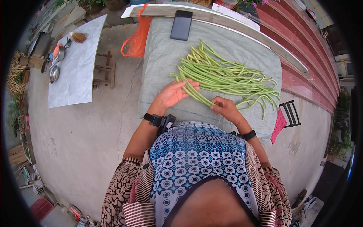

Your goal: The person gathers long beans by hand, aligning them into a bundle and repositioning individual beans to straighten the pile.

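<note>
Head: right fingers (219,102) pinch beans (227,77), left fingers (188,84) open.

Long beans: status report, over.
Left hand open, a few long beans across its fingers. Right hand pinching their near ends. Phone beyond the pile, apart from both hands.

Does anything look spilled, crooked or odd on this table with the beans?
Nothing looks spilled or damaged. The long beans lie in a loose heap on the grey cloth, a few curling toward its right edge. The phone lies flat near the far edge; an orange bag hangs off the corner.
</note>
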{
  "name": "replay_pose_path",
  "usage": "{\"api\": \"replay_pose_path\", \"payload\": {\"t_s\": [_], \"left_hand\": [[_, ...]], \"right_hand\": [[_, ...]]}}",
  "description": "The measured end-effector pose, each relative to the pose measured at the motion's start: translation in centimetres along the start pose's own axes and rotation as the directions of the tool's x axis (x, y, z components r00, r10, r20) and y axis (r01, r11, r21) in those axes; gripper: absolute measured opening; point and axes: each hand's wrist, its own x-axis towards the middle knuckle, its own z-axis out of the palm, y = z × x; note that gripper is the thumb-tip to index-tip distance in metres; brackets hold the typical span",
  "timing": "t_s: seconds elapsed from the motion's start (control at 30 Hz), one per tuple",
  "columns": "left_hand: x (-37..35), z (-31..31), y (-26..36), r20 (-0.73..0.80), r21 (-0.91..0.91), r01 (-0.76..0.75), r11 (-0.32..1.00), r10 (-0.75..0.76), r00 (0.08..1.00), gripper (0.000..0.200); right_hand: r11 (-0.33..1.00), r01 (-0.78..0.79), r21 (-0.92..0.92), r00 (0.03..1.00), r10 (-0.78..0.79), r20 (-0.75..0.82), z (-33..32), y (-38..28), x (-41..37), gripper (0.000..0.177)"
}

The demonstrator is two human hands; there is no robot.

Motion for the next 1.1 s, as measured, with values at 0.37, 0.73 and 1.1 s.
{"api": "replay_pose_path", "payload": {"t_s": [0.37, 0.73, 1.1], "left_hand": [[0.0, 0.7, 0.2, -0.022, 0.043, -0.023, 0.999, 0.024, 0.999, 0.030], [0.5, -1.9, -0.6, -0.134, -0.107, 0.048, 0.993, -0.063, 0.989, 0.022], [0.3, -0.9, 0.1, -0.267, -0.288, -0.168, 0.943, 0.089, 0.960, 0.025]], "right_hand": [[0.897, 0.233, -0.377, 0.958, -0.278, -0.072, 0.8, -2.1, -0.1, 0.019], [0.541, 0.089, -0.836, 0.994, -0.096, 0.044, 0.4, -1.9, -1.6, 0.032], [0.386, -0.198, -0.901, 0.964, -0.090, -0.250, -8.8, 1.2, -7.0, 0.025]]}}
